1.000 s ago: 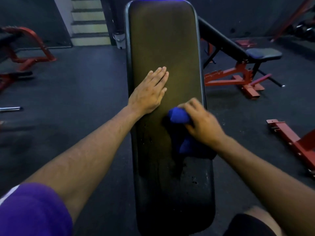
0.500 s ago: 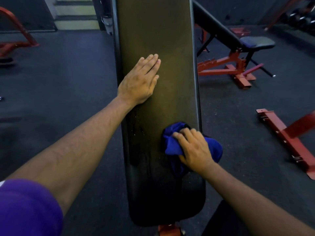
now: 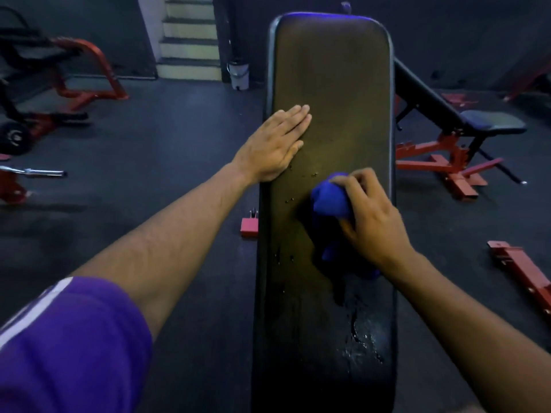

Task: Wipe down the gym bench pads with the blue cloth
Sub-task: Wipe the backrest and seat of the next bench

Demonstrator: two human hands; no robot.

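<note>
A dim gym with a dark rubber floor [image 3: 167, 162], stairs [image 3: 189, 40] at the back and red-framed equipment on both sides surrounds the long black bench pad [image 3: 331, 84], which runs straight away from the person, its long axis pointing from the near edge toward the far rounded end.

The left hand [image 3: 274, 147] lies flat on the pad's left edge, fingers [image 3: 293, 117] stretched out and together, gripping nothing; it looks to be bracing the pad. The right hand [image 3: 372, 219] is on the right half of the pad, a little nearer the person than the left, with its fingers curled tight around the bunched blue cloth [image 3: 329, 201]. The cloth bulges out to the left of the knuckles and trails back under the palm toward the wrist, pressed against the pad.

Droplets [image 3: 301, 186] sit between the two hands, just left of the cloth, and a wet, streaky patch [image 3: 363, 338] shines on the near right part of the pad. The far half past the left hand looks dry and dull, so I judge that stretch is not yet wiped. The right hand alone holds the cloth, and the unwiped length lies ahead of it, along the pad's long axis; strokes would most likely run forward, with the flat left hand needing to shift off its spot on the left edge.
</note>
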